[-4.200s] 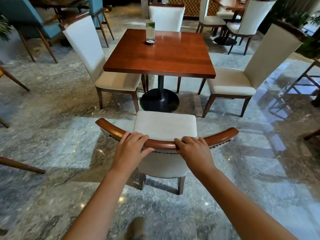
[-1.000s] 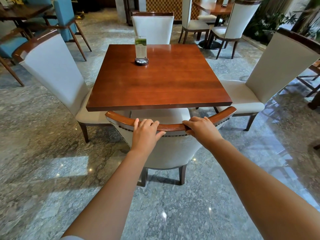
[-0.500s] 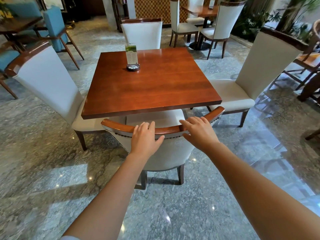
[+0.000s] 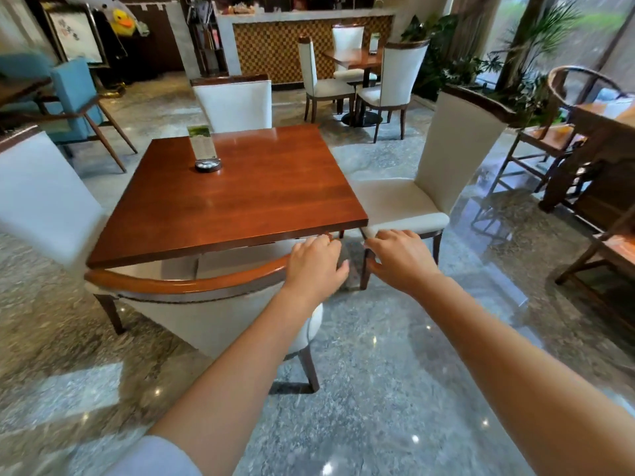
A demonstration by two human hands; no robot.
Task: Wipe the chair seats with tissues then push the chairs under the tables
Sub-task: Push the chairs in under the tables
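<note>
Chairs ring a square reddish-brown wooden surface (image 4: 226, 194) in the middle of the frame. At the far left, a tall cream-upholstered chair (image 4: 37, 197) stands with its back at that surface's left edge. Lower left of centre, the curved-back chair with a brown wooden top rail and cream padding (image 4: 192, 286) sits pushed in, its seat hidden beneath the near edge of the surface and its rail just below that edge. On the surface's far left part stands an upright menu card in a dark round base (image 4: 204, 153). Behind it, at the far side, another cream high-backed chair (image 4: 233, 104) faces this way.

Just right of the rail's end, the left hand (image 4: 318, 266) hangs over the chair's right corner with its fingers loosely bent and apart, gripping nothing; whether it touches the rail cannot be told. Beside it, the right hand (image 4: 400, 261) reaches forward in the air, fingers relaxed and slightly spread, holding nothing, in front of the seat corner of the cream chair with a tall angled back (image 4: 446, 166) at the right side of the surface. Grey polished marble floor (image 4: 378, 389) spreads below both arms.
</note>
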